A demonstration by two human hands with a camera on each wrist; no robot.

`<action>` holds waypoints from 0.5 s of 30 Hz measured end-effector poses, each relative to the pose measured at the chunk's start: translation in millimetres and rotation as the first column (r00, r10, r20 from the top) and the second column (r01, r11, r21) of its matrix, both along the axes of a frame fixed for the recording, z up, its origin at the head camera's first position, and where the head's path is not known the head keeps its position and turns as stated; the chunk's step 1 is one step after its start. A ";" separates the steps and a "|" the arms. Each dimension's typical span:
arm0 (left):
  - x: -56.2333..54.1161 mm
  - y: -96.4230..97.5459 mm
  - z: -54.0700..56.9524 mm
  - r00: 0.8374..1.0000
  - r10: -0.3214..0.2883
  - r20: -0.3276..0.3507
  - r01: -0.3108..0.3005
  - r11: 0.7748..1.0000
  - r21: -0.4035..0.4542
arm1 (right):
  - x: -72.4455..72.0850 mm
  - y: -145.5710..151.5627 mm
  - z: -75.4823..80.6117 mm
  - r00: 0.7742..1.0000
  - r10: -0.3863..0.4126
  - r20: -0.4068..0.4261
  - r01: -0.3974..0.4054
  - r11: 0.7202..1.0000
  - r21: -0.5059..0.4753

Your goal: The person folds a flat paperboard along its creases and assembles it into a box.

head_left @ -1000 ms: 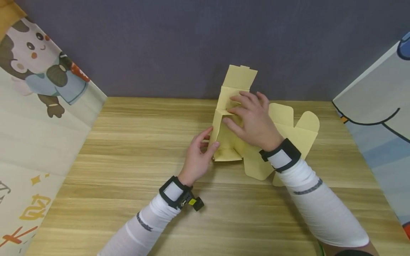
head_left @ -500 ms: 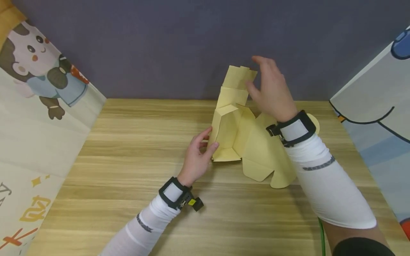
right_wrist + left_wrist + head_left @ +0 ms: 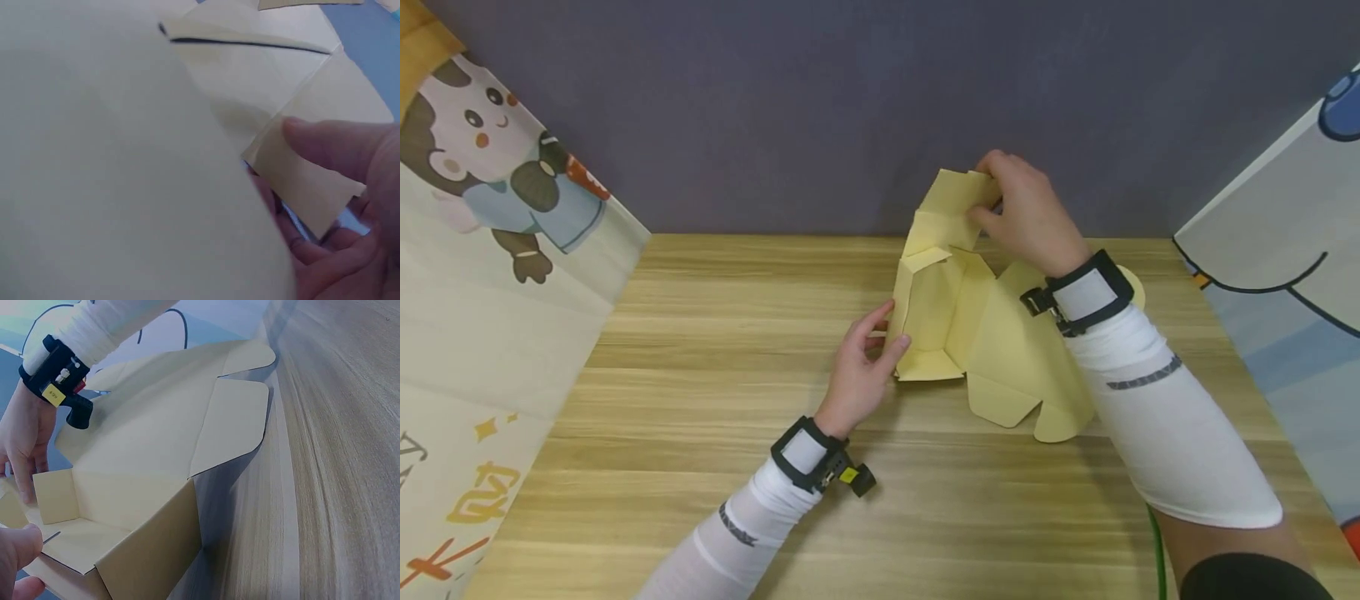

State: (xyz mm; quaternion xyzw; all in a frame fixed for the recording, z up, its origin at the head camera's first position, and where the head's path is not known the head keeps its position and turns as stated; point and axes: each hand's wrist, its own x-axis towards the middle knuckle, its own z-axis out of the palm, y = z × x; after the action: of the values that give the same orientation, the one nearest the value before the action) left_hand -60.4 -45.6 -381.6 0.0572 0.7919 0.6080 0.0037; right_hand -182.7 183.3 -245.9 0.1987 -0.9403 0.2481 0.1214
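A partly folded yellow cardboard box (image 3: 932, 312) stands near the back of the table, its open side toward me. My left hand (image 3: 861, 371) holds its left wall, with the thumb at the front edge and the fingers outside. At the far end a long flap (image 3: 951, 196) sticks up. My right hand (image 3: 1033, 212) pinches this flap's upper right corner, the thumb (image 3: 325, 144) on its near face and the fingers behind. To the right, the box's wide lid panel (image 3: 1026, 350) spreads out with its side tabs. In the left wrist view a corner tab (image 3: 56, 494) is folded inward.
The wooden table (image 3: 700, 350) ends at a dark back wall (image 3: 775, 125) just behind the raised flap. Cartoon-printed cloths stand at the left (image 3: 490, 275) and right (image 3: 1262, 250). A green cable (image 3: 1156, 550) runs by my right forearm.
My right hand has left the box's far inner corner, risen to the upright end flap and taken hold of its corner. The flap has tipped slightly toward me. My left hand has stayed put.
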 end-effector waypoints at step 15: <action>-2.3 -10.0 -1.6 0.999 0.020 -0.025 -0.019 0.999 0.034 | 36.0 -6.6 -9.7 0.987 0.129 -0.095 -0.118 0.986 0.114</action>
State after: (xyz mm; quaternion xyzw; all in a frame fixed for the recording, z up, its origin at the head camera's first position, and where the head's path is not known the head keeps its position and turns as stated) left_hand -62.8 -55.6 -383.2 0.0571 0.7821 0.6204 -0.0132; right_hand -146.8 176.7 -255.7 0.2756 -0.9308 0.1934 0.1425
